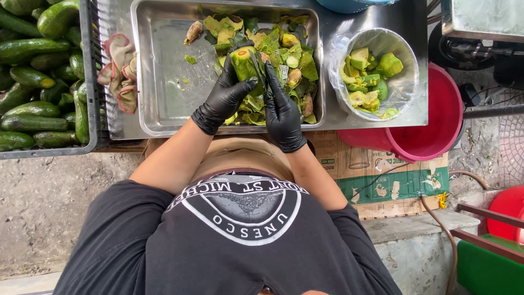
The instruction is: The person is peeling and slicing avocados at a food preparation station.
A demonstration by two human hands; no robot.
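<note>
Gripping avocado [244,63] w/ left hand [228,94]

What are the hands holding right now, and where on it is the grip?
The left hand grips a partly peeled avocado around its lower half, over the steel tray. The right hand holds a knife by the handle, blade against the fruit.

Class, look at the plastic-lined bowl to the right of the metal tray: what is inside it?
Inside the lined bowl lie peeled green avocado pieces, heaped against its left and rear sides. The liner shows bare at the right. Whatever lies beneath the heap is covered.
</note>
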